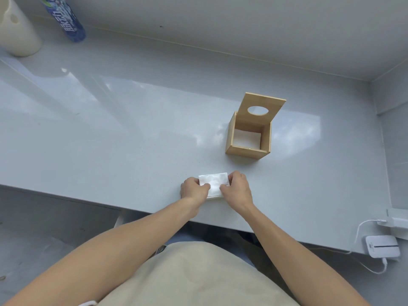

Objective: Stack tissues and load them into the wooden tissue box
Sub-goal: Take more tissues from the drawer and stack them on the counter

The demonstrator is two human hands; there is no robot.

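Note:
A small white stack of folded tissues (213,183) lies on the pale grey counter (110,133) near its front edge. My left hand (193,188) pinches the stack's left side and my right hand (236,187) pinches its right side, thumbs resting on top. Beyond them, to the right, stands the wooden tissue box (249,134) with its hinged lid tipped up and back, the oval slot showing. Some white tissue lies at the bottom inside the box.
A blue labelled bottle (66,18) and a cream cylindrical container (16,29) stand at the far left back corner. A white device with a cable (382,246) hangs off the counter's right front edge. Grey walls close the back and right.

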